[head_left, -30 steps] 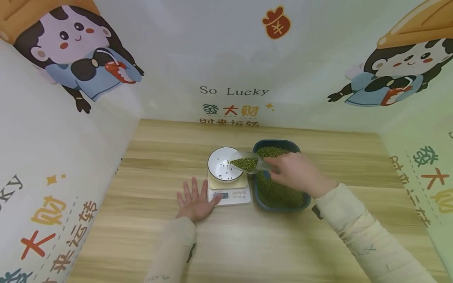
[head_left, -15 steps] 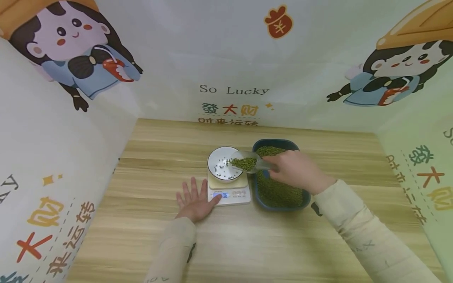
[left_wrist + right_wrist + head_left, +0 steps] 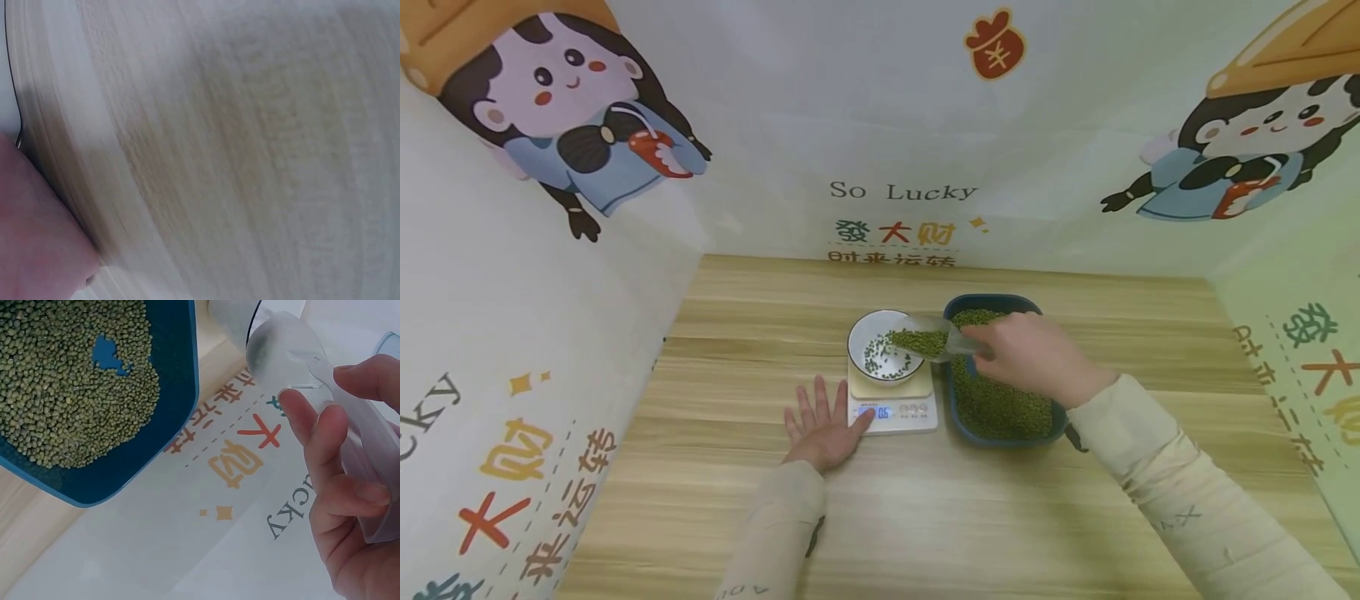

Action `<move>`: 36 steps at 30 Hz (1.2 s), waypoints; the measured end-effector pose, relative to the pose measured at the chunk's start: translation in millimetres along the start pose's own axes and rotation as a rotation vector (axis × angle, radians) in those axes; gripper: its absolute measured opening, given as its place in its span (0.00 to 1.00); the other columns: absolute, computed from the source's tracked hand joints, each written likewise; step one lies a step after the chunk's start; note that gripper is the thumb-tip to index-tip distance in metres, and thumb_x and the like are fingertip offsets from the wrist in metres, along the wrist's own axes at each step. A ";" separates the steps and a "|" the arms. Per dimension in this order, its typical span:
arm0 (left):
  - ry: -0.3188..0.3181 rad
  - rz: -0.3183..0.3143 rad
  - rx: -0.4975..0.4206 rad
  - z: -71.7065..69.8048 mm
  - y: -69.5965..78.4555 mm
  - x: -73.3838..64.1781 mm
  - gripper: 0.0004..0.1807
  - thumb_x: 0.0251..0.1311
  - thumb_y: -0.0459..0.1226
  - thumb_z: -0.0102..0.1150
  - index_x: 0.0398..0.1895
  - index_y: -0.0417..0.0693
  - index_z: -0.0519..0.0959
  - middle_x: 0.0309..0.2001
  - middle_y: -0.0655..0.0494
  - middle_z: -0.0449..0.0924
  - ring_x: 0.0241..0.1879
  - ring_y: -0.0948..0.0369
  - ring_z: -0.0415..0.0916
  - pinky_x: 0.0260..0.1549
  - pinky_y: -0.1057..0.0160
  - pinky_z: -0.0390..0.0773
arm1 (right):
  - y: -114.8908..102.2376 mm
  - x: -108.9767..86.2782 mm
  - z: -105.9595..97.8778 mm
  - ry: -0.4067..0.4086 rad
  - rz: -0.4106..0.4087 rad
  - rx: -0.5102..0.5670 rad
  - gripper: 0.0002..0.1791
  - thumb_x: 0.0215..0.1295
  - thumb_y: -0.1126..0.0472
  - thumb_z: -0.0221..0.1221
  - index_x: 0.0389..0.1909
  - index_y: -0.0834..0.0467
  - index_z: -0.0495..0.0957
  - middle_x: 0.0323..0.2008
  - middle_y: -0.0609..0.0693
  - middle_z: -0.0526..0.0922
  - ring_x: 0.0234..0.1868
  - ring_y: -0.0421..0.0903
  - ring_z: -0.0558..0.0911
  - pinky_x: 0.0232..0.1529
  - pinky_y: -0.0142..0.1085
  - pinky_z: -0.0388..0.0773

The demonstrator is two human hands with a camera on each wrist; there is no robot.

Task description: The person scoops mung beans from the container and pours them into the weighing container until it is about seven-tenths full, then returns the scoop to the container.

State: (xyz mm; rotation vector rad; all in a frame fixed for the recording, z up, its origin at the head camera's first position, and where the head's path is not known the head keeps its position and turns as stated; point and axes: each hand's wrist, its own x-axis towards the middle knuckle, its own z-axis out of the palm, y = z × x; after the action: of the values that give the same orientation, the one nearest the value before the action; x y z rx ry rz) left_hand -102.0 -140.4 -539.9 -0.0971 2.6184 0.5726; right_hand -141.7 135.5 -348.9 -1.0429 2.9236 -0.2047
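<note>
Mid-frame, the bowl (image 3: 863, 337) sits on the scale (image 3: 898, 427), prob. so its load registers. R hand (image 3: 1030, 354) grips the scoop (image 3: 953, 342) from behind, leaving its front free over the bowl's right rim; beans (image 3: 917, 342) look placed to fall inside. Tub (image 3: 178, 369), right of the scale, is handy for that hand. L hand (image 3: 827, 432), lower centre-left, grasps nothing, fingers spread, thumb at the scale's front, maybe steadying it.
</note>
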 end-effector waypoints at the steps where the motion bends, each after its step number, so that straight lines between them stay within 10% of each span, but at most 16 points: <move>1: -0.001 -0.001 -0.002 -0.8 0.6 -0.8 0.48 0.46 0.75 0.16 0.68 0.65 0.29 0.64 0.56 0.06 0.57 0.51 0.01 0.46 0.47 0.07 | -0.6 0.1 -0.8 -0.001 0.002 0.002 0.20 0.54 0.60 0.56 0.50 0.57 0.75 0.11 0.39 0.67 0.10 0.34 0.61 0.10 0.28 0.58; 36: 0.020 -0.012 -0.015 2.1 -1.7 2.9 0.48 0.46 0.75 0.18 0.69 0.64 0.31 0.65 0.54 0.08 0.58 0.50 0.02 0.46 0.47 0.07 | -2.2 2.6 -1.3 0.003 0.034 -0.017 0.22 0.53 0.57 0.57 0.51 0.54 0.76 0.13 0.39 0.69 0.09 0.35 0.58 0.08 0.28 0.54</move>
State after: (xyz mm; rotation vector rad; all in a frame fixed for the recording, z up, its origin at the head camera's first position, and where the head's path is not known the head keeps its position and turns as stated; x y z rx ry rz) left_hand -103.4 -141.0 -543.6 -0.1236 2.6310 0.5905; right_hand -142.4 132.4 -347.3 -0.9958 2.9486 -0.1806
